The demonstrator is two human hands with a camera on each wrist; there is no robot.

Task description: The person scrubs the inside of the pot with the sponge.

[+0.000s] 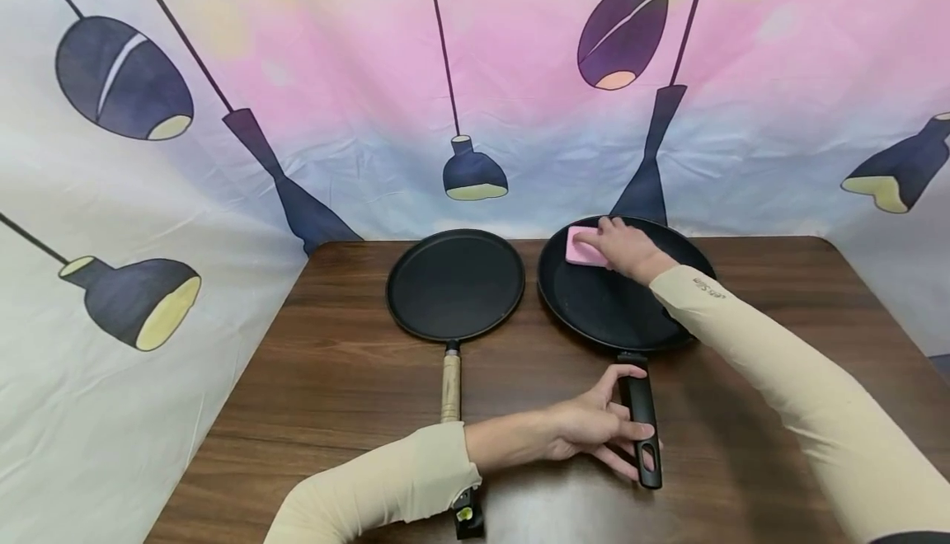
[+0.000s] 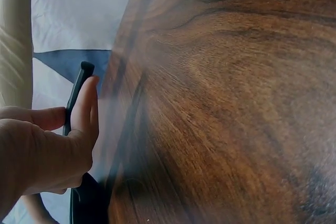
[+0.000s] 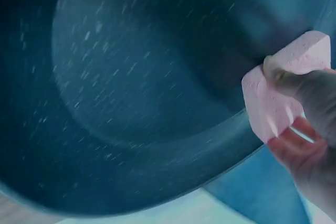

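Note:
A large black frying pan (image 1: 616, 313) stands at the back right of the table, its black handle (image 1: 644, 420) toward me. My left hand (image 1: 594, 426) grips that handle between thumb and fingers; the left wrist view shows the handle (image 2: 79, 90) pinched edge-on. Inside the pan, my right hand (image 1: 627, 246) holds a pink sponge (image 1: 584, 247) at the upper left of the pan. In the right wrist view the thumb and fingers squeeze the sponge (image 3: 273, 93) near the pan wall, and pale specks dot the dark pan surface (image 3: 121, 77).
A flat black crepe pan (image 1: 456, 284) with a wooden handle (image 1: 450, 387) lies left of the frying pan, my left forearm crossing over its handle. The brown wooden table (image 1: 334, 387) ends at a cloth backdrop (image 1: 356, 173) printed with lamps.

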